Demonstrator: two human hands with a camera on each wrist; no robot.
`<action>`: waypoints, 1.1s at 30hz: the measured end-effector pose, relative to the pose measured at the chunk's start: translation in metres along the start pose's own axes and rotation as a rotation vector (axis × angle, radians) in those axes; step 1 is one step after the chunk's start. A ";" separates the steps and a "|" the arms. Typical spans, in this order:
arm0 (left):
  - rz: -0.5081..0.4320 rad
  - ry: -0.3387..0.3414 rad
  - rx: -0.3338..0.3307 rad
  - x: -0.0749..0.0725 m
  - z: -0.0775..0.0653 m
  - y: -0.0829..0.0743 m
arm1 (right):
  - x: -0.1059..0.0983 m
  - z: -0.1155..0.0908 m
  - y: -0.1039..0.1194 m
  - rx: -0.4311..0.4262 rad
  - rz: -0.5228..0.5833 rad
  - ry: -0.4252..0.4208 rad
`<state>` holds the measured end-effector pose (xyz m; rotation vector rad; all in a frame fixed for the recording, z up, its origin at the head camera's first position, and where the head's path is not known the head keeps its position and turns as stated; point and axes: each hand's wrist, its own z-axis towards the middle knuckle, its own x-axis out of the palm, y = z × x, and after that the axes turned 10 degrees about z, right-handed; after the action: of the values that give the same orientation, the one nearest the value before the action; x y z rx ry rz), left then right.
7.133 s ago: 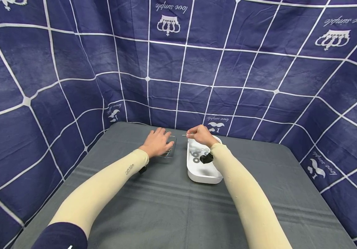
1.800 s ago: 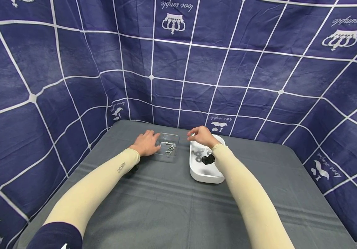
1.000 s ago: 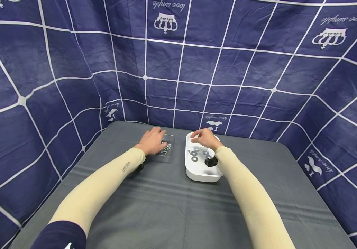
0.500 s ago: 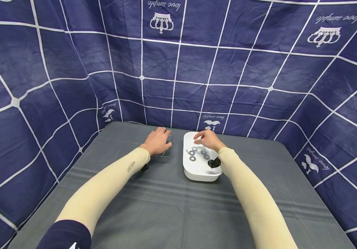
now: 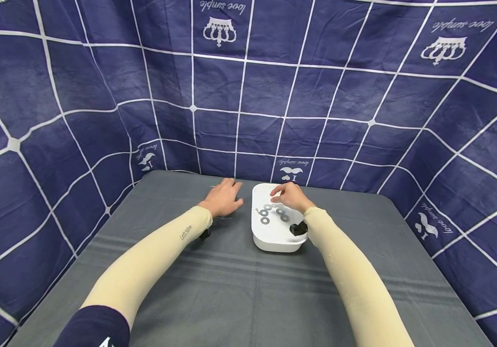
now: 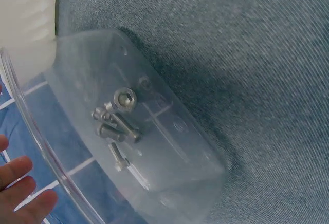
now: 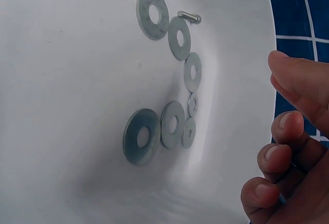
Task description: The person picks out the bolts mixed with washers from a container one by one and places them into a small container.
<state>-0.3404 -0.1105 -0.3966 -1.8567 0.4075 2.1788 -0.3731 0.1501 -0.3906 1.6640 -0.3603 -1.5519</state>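
My left hand [image 5: 223, 198] is above a clear plastic box and hides most of it in the head view. In the left wrist view its spread fingers show beside the rim of the clear box [image 6: 177, 170]. Several metal bolts [image 6: 119, 131] lie in a loose cluster inside. Over the far part of a white tray [image 5: 276, 246] hangs my right hand [image 5: 293, 196], fingers loosely bent and nothing visible between them. Several flat grey washers [image 7: 141, 136] of differing sizes are on the tray's floor. One small bolt [image 7: 189, 17] lies beside them.
Grey cloth [image 5: 214, 289] covers the table under both containers. A dark blue curtain [image 5: 318, 86] with white lines rises behind the table and along both sides. The clear box stands left of the white tray, with a narrow gap between.
Earlier my right hand pinched a thin metal piece by the tray's far-left edge; now it holds nothing visible and is farther over the tray. My left hand has moved rightward over the clear box.
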 end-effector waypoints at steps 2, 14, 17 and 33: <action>0.000 0.002 0.006 0.000 0.001 -0.002 | 0.000 0.000 -0.001 0.003 0.001 -0.002; -0.008 0.026 0.013 -0.001 0.008 -0.019 | 0.000 -0.005 -0.005 0.024 -0.002 -0.018; -0.012 0.027 0.018 0.000 0.010 -0.024 | 0.001 -0.006 -0.004 0.022 -0.008 -0.026; -0.022 0.070 0.037 0.006 0.016 -0.046 | 0.007 -0.005 -0.006 0.013 -0.017 -0.001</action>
<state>-0.3388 -0.0618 -0.4026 -1.9126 0.4361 2.0826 -0.3687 0.1512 -0.4006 1.6804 -0.3576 -1.5662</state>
